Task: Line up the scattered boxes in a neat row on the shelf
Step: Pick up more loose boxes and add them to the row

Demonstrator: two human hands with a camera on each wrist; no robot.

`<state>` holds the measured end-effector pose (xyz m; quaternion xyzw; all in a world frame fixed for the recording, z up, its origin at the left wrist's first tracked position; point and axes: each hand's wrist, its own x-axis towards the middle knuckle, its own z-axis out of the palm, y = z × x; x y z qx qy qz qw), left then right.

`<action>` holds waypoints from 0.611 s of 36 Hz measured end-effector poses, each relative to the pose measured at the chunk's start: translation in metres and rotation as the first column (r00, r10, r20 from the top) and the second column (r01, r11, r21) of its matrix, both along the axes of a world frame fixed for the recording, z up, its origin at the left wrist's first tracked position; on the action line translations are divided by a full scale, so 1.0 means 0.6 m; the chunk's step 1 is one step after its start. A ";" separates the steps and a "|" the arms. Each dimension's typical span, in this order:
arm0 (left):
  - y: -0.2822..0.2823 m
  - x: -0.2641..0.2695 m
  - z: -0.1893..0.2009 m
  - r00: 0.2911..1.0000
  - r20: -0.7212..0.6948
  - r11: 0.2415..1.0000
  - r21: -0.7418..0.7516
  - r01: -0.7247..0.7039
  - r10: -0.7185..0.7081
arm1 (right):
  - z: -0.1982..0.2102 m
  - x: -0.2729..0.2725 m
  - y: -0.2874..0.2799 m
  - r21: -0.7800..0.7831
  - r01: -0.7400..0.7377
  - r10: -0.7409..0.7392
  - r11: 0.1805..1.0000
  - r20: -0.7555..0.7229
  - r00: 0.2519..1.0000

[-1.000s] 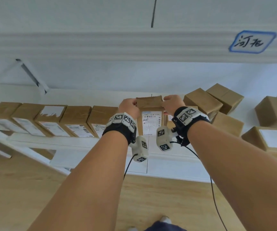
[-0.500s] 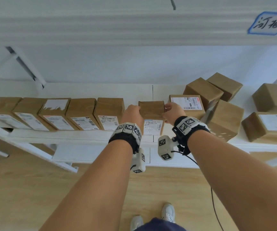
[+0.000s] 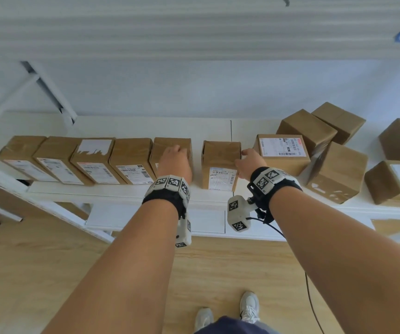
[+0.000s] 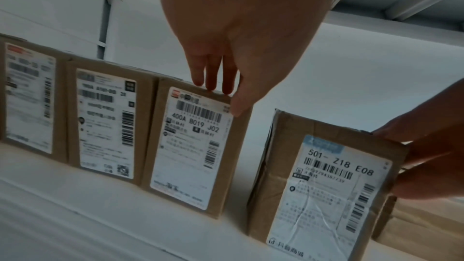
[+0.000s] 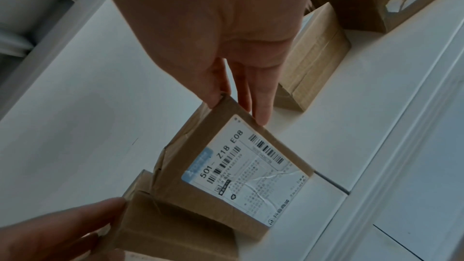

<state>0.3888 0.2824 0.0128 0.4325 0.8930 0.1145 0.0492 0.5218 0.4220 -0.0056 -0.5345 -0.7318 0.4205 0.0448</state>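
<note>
A brown box labelled 501 Z18 E08 (image 3: 220, 162) (image 4: 326, 186) (image 5: 238, 166) stands upright on the white shelf (image 3: 121, 126), a small gap to the right of a row of five labelled boxes. My right hand (image 3: 249, 160) (image 5: 238, 102) presses straight fingers against this box's right side, at its top corner. My left hand (image 3: 173, 155) (image 4: 216, 84) rests straight fingers on top of the row's last box (image 3: 170, 143) (image 4: 191, 146), labelled 400A B019 J02.
Loose boxes lie to the right: a flat one with its label up (image 3: 282, 150), two tilted ones behind it (image 3: 307, 128), a tall one (image 3: 336, 172), and two more at the far right (image 3: 394, 182). An upper shelf edge (image 3: 194, 32) hangs overhead.
The 501 box, held in both hands before, now stands on the shelf. My left hand has let go and moved left onto the row's last box. My right hand stays at its side.
</note>
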 end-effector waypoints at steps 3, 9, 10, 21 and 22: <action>-0.011 -0.005 -0.002 1.000 0.025 0.999 -0.033 0.000 0.001 | -0.001 -0.015 -0.006 0.001 -0.005 0.005 1.000 0.011 1.000; -0.012 -0.016 -0.005 1.000 -0.017 1.000 -0.008 0.013 -0.014 | -0.004 -0.040 -0.014 0.000 -0.020 0.020 1.000 0.004 1.000; -0.011 -0.018 -0.006 1.000 -0.023 1.000 -0.004 0.014 -0.014 | -0.004 -0.044 -0.015 0.001 -0.025 0.025 1.000 0.001 1.000; -0.007 -0.031 -0.009 0.999 -0.036 1.000 0.019 0.016 -0.015 | -0.013 -0.053 -0.023 0.059 -0.029 0.029 0.998 -0.001 1.000; -0.007 -0.032 -0.008 0.999 -0.031 1.000 0.015 0.017 -0.017 | -0.011 -0.052 -0.022 0.061 -0.037 0.037 0.997 0.001 0.999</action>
